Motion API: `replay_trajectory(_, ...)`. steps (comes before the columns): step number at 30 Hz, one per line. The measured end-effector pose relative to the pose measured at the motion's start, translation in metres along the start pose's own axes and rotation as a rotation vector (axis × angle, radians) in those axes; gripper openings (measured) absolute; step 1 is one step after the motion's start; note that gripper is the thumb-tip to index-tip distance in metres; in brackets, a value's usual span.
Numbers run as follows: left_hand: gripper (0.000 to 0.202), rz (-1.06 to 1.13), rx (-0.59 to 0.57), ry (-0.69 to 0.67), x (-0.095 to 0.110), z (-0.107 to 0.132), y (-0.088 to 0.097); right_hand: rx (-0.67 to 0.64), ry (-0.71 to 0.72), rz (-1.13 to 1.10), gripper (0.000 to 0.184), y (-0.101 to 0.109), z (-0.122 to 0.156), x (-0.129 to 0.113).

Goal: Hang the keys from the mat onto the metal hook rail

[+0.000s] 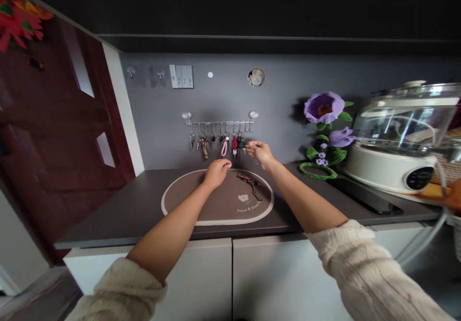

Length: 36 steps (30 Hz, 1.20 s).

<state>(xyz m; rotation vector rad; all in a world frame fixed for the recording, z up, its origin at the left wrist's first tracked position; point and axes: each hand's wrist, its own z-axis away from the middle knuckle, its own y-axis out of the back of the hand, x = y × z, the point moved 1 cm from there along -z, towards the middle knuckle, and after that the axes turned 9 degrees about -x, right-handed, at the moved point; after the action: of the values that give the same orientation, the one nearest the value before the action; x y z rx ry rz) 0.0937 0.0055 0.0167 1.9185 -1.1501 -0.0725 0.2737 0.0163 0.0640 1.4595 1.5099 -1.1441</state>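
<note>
Right hand (260, 154) grip pinching black key fob (242, 145) at hook rack (219, 122), left hand (216, 173) over oval mat (185, 203), its grip curled, contents can't tell, loose keys (252, 182) on mat.

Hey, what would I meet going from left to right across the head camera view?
Dark red panelled door, leftmost hanging silver keys, bare left hand, narrow red hanging tag, bare right hand, large purple flower, bulky white appliance with a clear upper part.
</note>
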Motion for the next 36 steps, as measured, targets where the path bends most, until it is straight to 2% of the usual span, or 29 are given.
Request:
replay_trajectory(6, 0.019, 0.085, -0.039, 0.025, 0.003, 0.004, -0.009, -0.094, -0.023, 0.147, 0.01, 0.006, 0.034, 0.013)
replay_trajectory(10, 0.021, 0.086, -0.102, 0.004, 0.006, 0.006, -0.016, -0.185, 0.016, 0.325, 0.014, 0.012, 0.049, 0.027)
replay_trajectory(17, 0.018, 0.066, -0.151, 0.02, 0.005, 0.007, -0.018, -0.331, 0.009, 0.823, 0.016, 0.025, 0.054, 0.04)
replay_trajectory(23, 0.018, 0.086, -0.172, 0.057, 0.002, 0.007, -0.018, -0.355, -0.018, 1.01, 0.012, 0.021, 0.06, 0.034)
replay_trajectory(30, 0.018, 0.111, -0.191, 0.059, 0.003, 0.006, -0.018, -0.331, 0.001, 0.991, 0.012, 0.019, 0.06, 0.034)
replay_trajectory(36, 0.017, 0.198, -0.193, 0.096, 0.009, 0.007, -0.016, -0.355, -0.009, 0.674, 0.022, 0.018, 0.059, 0.038)
